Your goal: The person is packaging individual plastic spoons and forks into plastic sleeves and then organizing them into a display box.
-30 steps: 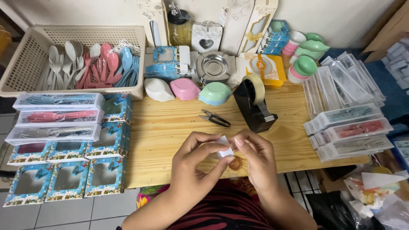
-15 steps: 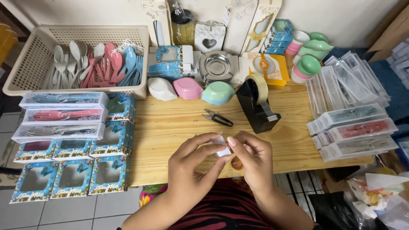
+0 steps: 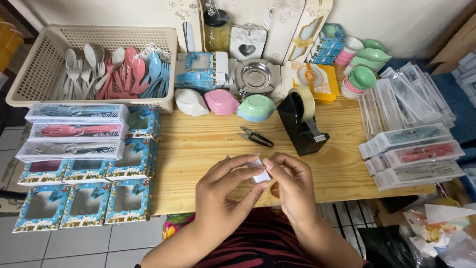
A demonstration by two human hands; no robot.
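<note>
My left hand [image 3: 223, 191] and my right hand [image 3: 292, 186] meet over the near edge of the wooden table [image 3: 198, 149]. Together their fingertips pinch a small white piece [image 3: 260, 174], mostly hidden by my fingers. A black tape dispenser [image 3: 301, 124] with a roll of tape stands just beyond my right hand. Small black snips [image 3: 256, 137] lie on the wood ahead of my hands.
A beige basket [image 3: 39, 64] of plastic spoons and forks sits at the back left. Boxed cutlery sets [image 3: 77, 130] and blue window boxes [image 3: 84, 193] are stacked on the left. More clear boxed sets [image 3: 411, 154] lie on the right. Pastel bowls [image 3: 223, 101] line the back.
My hands have stayed together on the white piece, with only small finger shifts. The view has tilted slightly.
</note>
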